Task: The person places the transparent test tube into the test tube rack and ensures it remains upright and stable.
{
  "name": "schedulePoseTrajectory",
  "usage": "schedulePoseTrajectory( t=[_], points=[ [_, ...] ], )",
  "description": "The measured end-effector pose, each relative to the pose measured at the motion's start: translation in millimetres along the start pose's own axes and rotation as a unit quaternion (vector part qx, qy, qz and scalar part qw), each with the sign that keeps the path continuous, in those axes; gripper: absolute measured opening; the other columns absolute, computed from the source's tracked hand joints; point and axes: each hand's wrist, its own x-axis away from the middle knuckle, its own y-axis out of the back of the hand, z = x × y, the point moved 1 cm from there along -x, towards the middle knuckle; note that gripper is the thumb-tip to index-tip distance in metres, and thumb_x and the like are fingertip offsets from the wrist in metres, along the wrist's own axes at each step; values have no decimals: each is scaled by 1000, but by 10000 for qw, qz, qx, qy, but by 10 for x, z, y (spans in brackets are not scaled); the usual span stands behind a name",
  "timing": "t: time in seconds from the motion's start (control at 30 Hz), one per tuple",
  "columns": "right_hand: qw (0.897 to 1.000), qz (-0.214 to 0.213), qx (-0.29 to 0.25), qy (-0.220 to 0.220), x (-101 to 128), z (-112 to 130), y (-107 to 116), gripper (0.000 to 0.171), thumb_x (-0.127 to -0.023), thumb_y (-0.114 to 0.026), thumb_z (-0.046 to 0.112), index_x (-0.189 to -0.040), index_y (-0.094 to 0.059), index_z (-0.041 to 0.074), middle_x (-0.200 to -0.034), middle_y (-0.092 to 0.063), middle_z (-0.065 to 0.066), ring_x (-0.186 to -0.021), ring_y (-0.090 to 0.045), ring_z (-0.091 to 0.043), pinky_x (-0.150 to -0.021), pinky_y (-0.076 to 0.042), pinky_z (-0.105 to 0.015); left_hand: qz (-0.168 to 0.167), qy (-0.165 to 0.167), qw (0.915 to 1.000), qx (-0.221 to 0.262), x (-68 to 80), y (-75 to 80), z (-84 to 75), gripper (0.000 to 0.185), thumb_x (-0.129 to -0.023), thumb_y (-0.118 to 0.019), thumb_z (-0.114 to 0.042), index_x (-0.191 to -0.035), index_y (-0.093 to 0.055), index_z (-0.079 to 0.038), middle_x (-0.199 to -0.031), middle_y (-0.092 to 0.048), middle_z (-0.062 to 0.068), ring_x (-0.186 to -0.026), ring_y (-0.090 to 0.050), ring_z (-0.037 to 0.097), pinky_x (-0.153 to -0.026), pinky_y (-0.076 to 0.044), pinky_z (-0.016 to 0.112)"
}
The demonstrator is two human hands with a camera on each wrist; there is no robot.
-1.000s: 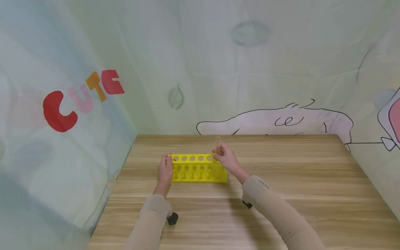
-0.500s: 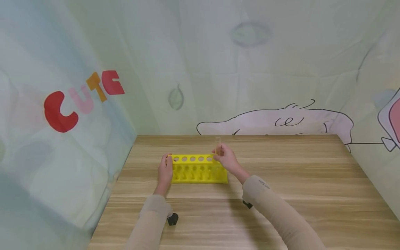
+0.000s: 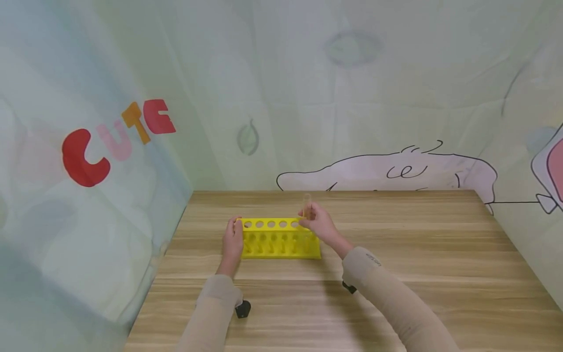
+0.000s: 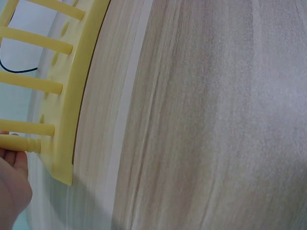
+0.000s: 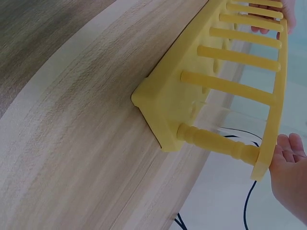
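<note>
Test-tube rack (image 3: 279, 238), yellow plastic, stands upright on the wooden table (image 3: 396, 254), left of the table's middle and nearer the far edge than the near one, its long side parallel to that edge. Its top plate carries a row of round holes; thin rungs join the plate to the base, as the right wrist view shows (image 5: 216, 86). A clear test tube (image 3: 306, 205) stands upright at the rack's right end, its lower part down in the rightmost hole and its open mouth above the top plate.

Right hand (image 3: 319, 224) pinches the tube between thumb and fingertips, just above the top plate; the palm lies against the rack's right end post (image 5: 225, 143). Left hand (image 3: 232, 239) holds the rack's left end, fingers curled round the end post, thumb on the near side; in the left wrist view only the fingertips (image 4: 12, 165) show, touching the post beside the rack's base (image 4: 72, 110).

Both forearms wear beige sleeves (image 3: 387, 293), each with a black strap-mounted device (image 3: 242, 308) under the wrist. A pale printed cloth (image 3: 308, 98) hangs behind the table's far and left edges, bearing the coloured letters "CUTE" (image 3: 116, 139) and an outline drawing.
</note>
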Motion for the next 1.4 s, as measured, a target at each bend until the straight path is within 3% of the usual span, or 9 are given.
schedulePoseTrajectory(
  t=[0.37,0.7,1.23,1.4],
  points=[
    [9999,-19,62,128,15,7,51,23,-77,-63,2,-94,-47,6,-115,-56,-16,-108,-50,-25,-97,-37,-43,39,-17,10000,67,-22,-18,27,48,-93,-26,-46,-127,-39,-16,-131,-43,10,-115,-39,24,-100,-32,43],
    [9999,-44,61,85,75,15,113,39,-77,-64,5,-113,-48,3,-117,-52,-13,-115,-46,-27,-100,-35,-40,112,106,9999,58,-3,0,28,48,-93,-25,-47,-129,-37,-18,-131,-42,7,-111,-40,22,-99,-33,42],
    [9994,86,-232,252,136,-73,272,42,-80,-61,5,-118,-43,-1,-122,-49,-19,-116,-44,-32,-102,-31,-42,209,62,9998,0,6,27,6,48,-93,-25,-46,-130,-36,-17,-131,-42,10,-115,-39,24,-100,-31,43],
    [9995,133,-184,238,194,-62,349,42,-81,-59,6,-118,-42,-1,-124,-47,-21,-117,-42,-33,-102,-31,-43,292,38,9993,-237,-4,45,-2,48,-93,-24,-46,-130,-36,-17,-134,-40,11,-118,-38,25,-101,-31,45]
  ],
)
